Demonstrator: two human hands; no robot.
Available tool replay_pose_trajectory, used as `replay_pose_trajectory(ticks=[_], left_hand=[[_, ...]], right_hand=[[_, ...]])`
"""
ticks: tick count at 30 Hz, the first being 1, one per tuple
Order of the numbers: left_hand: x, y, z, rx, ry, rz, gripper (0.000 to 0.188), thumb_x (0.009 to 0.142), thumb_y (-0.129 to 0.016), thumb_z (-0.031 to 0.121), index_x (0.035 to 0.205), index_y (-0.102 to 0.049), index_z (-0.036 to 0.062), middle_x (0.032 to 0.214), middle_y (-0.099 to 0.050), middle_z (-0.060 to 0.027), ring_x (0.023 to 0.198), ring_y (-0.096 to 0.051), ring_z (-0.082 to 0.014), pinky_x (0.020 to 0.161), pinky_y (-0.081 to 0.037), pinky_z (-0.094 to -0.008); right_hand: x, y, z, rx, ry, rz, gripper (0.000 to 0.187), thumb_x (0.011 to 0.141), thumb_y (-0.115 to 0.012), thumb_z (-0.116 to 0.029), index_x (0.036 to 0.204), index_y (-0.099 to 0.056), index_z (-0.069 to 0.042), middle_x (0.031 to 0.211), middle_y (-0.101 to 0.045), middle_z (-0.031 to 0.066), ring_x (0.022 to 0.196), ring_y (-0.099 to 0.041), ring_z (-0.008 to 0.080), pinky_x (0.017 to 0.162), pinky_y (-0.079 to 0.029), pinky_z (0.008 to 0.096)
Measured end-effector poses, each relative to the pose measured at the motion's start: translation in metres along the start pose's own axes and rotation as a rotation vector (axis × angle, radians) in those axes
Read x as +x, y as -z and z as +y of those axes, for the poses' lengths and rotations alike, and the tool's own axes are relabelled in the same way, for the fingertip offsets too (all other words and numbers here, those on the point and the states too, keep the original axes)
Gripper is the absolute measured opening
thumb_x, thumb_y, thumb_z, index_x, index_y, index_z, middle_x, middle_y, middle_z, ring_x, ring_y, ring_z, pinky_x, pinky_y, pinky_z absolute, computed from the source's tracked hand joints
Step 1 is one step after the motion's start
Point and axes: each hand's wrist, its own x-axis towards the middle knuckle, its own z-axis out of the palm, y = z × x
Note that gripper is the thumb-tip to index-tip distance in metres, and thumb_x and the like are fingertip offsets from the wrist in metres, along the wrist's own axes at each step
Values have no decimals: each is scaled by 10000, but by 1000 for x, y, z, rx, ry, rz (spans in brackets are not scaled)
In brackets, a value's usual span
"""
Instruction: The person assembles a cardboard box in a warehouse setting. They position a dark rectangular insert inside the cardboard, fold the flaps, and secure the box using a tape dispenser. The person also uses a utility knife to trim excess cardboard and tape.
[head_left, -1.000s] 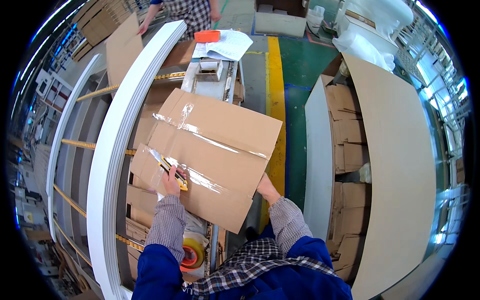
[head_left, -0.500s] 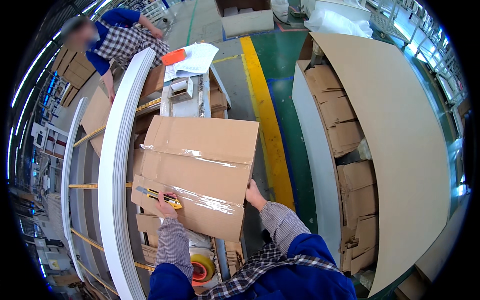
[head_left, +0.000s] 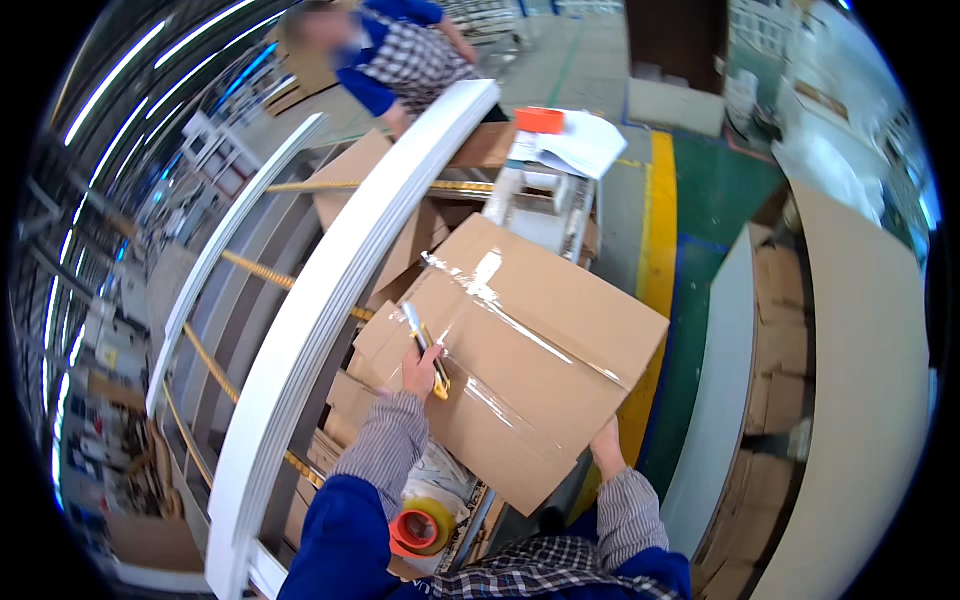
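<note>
A flat, folded cardboard box (head_left: 545, 305) with strips of shiny clear tape lies slanted in front of me. My left hand (head_left: 418, 373) is closed round a yellow and black utility knife (head_left: 441, 380), its blade out and directed away from me over the box's left part. With fingers partly hidden behind the cardboard, my right hand (head_left: 607, 446) grips the box's near right edge. Below my left forearm sits a tape roll (head_left: 420, 527) with an orange-red core, beside the bench edge.
Long white panels (head_left: 345, 270) stand stacked at my left, by yellow-black striped bars (head_left: 258, 268). Papers (head_left: 585, 143) and an orange object (head_left: 540, 120) lie at the bench's far end. Across the yellow floor line (head_left: 655, 230), a large bin (head_left: 775, 370) holds cardboard. A co-worker (head_left: 415, 50) stands far left.
The view has swung left, shifting the scene rightward. The box has turned clockwise, and the knife in my left hand now points more directly away. Both hands keep their holds.
</note>
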Motion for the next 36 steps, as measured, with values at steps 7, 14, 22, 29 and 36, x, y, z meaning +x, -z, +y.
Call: replay_pose_trajectory(ticks=[7, 14, 22, 29, 36], left_hand=[[100, 80, -24, 747, 6, 288, 452, 689, -600, 352, 950, -590, -17, 922, -606, -163, 869, -582, -271, 748, -445, -335], [134, 128, -9, 714, 497, -177, 560, 604, -707, 440, 840, -619, -60, 821, -623, -162, 780, -607, -233, 689, -458, -325], [130, 119, -11, 613, 452, -171, 640, 567, -765, 445, 894, -586, -75, 882, -596, -180, 814, -585, -252, 750, -442, -339], [129, 116, -3, 664, 468, -146, 564, 581, -761, 421, 843, -584, -46, 854, -598, -143, 770, -581, -210, 685, -447, -322], [122, 108, -2, 527, 432, -129, 467, 564, -797, 328, 783, -597, -32, 740, -606, -108, 666, -580, -182, 641, -458, -302]], right_hand=[[-9, -5, -7, 94, -126, -44, 365, 789, -588, -86, 1118, -485, 32, 1040, -575, 90, 920, -553, 191, 782, -448, 291], [-4, 0, -13, 203, -71, -133, 508, 778, -638, -108, 1211, -399, 11, 1115, -524, 87, 974, -526, 192, 804, -458, 315], [-8, 8, 9, 311, -195, -162, 502, 766, -652, -106, 1193, -411, 5, 1096, -526, 95, 935, -546, 208, 764, -484, 328], [-14, 21, 28, 107, -61, -186, 462, 808, -605, -145, 1194, -401, 7, 1099, -525, 109, 932, -552, 225, 761, -486, 364], [-16, 29, 22, 322, -256, -124, 390, 845, -544, -136, 1183, -416, 12, 1106, -523, 103, 950, -537, 222, 768, -474, 343]])
